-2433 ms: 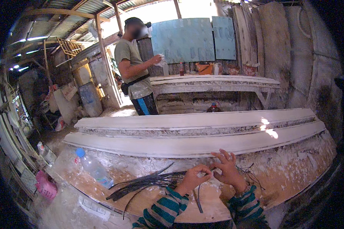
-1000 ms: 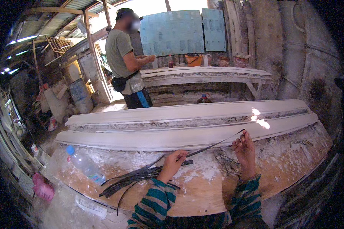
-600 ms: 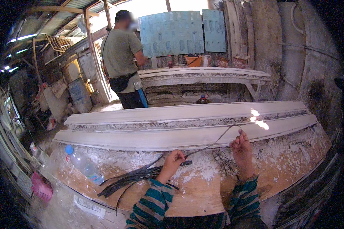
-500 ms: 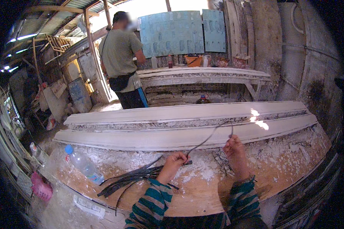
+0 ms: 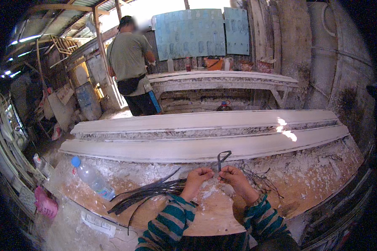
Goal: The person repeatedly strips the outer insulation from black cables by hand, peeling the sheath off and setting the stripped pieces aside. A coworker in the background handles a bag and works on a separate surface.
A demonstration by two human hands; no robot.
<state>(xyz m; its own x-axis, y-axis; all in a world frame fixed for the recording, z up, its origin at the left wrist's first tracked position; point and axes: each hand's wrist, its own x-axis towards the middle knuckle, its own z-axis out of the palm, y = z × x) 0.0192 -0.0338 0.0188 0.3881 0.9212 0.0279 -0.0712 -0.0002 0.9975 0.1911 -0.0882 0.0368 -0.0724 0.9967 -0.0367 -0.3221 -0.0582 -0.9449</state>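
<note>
Both of my hands are close together over the near half of the board table. A thin black strip [image 5: 224, 155] stands up between them, bent into a narrow loop. My right hand [image 5: 238, 182] pinches the strip's lower part between thumb and fingers. My left hand [image 5: 198, 180] has its fingertips closed right beside it on the strip; the held part is mostly hidden. Left of my left hand lies a bundle of black strips [image 5: 148, 193]. Thin dark strands [image 5: 262, 180] lie in a tangle just beyond my right hand.
Two long white plaster mouldings [image 5: 171, 149] cross the table's far side. A clear bottle with a blue cap [image 5: 92, 179] lies at the left. White scraps litter the wood [image 5: 213, 221]. Beyond, a person [image 5: 132, 62] stands at a white bench [image 5: 222, 78] holding an orange bucket [image 5: 214, 63].
My right hand has come down and left, and my hands are now almost touching. The strip, earlier stretched in a wide arc between them, is now a small loop.
</note>
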